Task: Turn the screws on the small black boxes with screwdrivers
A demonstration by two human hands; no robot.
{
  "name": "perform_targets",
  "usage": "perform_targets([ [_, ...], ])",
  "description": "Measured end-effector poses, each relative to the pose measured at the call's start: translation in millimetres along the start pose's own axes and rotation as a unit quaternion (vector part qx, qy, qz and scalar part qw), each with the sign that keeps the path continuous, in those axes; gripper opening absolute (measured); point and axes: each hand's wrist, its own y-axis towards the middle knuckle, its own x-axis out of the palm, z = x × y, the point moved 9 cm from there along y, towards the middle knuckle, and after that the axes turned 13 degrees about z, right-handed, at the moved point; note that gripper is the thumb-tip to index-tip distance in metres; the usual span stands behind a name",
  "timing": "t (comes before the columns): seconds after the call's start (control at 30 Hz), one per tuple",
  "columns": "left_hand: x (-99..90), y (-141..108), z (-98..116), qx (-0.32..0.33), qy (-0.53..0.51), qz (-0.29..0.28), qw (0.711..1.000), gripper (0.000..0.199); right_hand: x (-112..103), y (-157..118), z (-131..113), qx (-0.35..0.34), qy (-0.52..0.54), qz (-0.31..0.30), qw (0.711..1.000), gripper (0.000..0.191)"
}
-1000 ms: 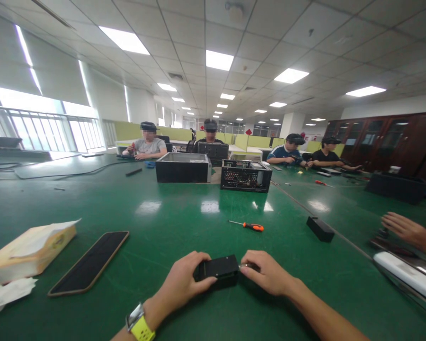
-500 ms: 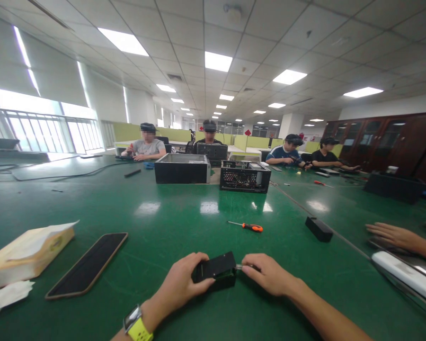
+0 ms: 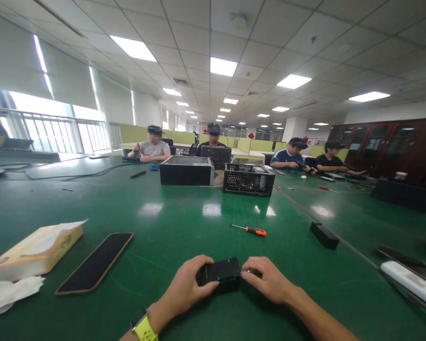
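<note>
My left hand (image 3: 191, 280) is wrapped round a small black box (image 3: 221, 271), thumb on the near side and fingers over the far side. The box is held just above or on the green table; I cannot tell which. At its right end my right hand (image 3: 268, 279) pinches a small, slim thing with a metallic part (image 3: 247, 271). That thing points at the box end, and its kind is mostly hidden by my fingers. Beyond my hands lies a screwdriver (image 3: 256, 231) with an orange and black handle.
A phone (image 3: 95, 263) and a tissue pack (image 3: 39, 248) lie to the left. Another black box (image 3: 324, 235) rests right of the screwdriver. Two computer cases, a black one (image 3: 186, 173) and an open one (image 3: 248, 181), stand farther back. Several people sit round the table.
My right hand has come closer to the box end, so less of the metallic part shows. The view has shifted slightly. At the right, a co-worker's hand has withdrawn towards the edge.
</note>
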Motion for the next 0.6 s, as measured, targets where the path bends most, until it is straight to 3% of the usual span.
perform_targets([
  [0.27,-3.0,1.8,1.0,-0.018,0.011,0.006,1.000,0.029,-11.5,2.1,6.2,0.018,0.017,-0.005,1.000,0.031],
  [0.6,-0.7,-0.7,-0.3,-0.011,0.027,0.003,1.000,0.030,3.3,4.1,-3.0,0.018,0.032,-0.002,0.999,0.030],
])
